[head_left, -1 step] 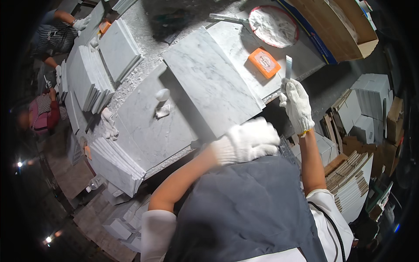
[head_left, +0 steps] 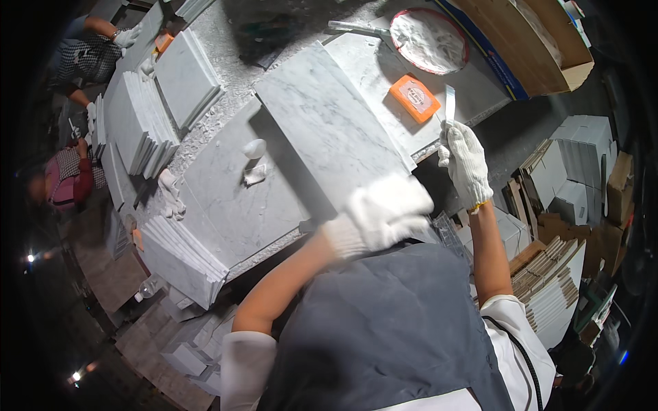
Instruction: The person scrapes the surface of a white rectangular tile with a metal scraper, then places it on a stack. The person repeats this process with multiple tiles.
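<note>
grey-veined marble makes up the large slab (head_left: 336,109) at the frame's centre, aslant and seemingly raised over a second slab (head_left: 226,192) to its left; pressed hard, its lower end might tip or chip, as little support shows beneath; the left hand (head_left: 387,212) is blurred over that end, its grip and contact impossible to tell; right of centre, the right hand (head_left: 466,161) grasps a flat blade (head_left: 449,103), just beside an orange block (head_left: 415,98); a careless leftward swing could scratch the large slab or nudge the orange block
</note>
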Demonstrator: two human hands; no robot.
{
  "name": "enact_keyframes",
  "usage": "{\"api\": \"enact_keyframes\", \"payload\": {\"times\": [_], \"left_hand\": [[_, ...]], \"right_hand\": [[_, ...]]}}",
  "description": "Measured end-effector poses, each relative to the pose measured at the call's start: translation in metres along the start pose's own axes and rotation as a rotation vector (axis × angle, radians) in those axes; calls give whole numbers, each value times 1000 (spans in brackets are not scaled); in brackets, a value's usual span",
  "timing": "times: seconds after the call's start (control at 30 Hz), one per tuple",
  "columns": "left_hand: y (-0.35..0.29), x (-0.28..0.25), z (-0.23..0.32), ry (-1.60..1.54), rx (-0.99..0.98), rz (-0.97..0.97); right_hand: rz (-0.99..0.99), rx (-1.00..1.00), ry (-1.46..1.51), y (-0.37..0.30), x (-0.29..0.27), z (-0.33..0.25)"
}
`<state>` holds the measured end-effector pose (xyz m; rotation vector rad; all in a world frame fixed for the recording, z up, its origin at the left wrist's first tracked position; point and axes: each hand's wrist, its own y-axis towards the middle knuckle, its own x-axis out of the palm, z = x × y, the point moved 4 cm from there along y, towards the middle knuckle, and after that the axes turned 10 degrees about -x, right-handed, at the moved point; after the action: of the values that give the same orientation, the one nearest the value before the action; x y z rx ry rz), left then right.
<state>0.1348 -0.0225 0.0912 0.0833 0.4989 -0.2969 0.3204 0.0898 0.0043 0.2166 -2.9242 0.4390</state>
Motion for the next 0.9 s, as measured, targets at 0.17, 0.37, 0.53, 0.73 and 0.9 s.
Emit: {"api": "enact_keyframes", "payload": {"times": [0.17,0.37,0.53,0.73,0.9], "left_hand": [[-7,-40,-51,803,-107,438],[15,-63,-85,960,-262,392],[4,-57,-58,990,-218,389],[-25,-50,-30,648,-228,286],[-52,-47,-37,369,-145,423]], "right_hand": [[-37,26,44,7,15,5],[-53,14,15,9,38,4],[-25,22,-89,3,36,-6],[-79,85,-33,-1,33,-2],[-129,37,-109,4,40,1]]}}
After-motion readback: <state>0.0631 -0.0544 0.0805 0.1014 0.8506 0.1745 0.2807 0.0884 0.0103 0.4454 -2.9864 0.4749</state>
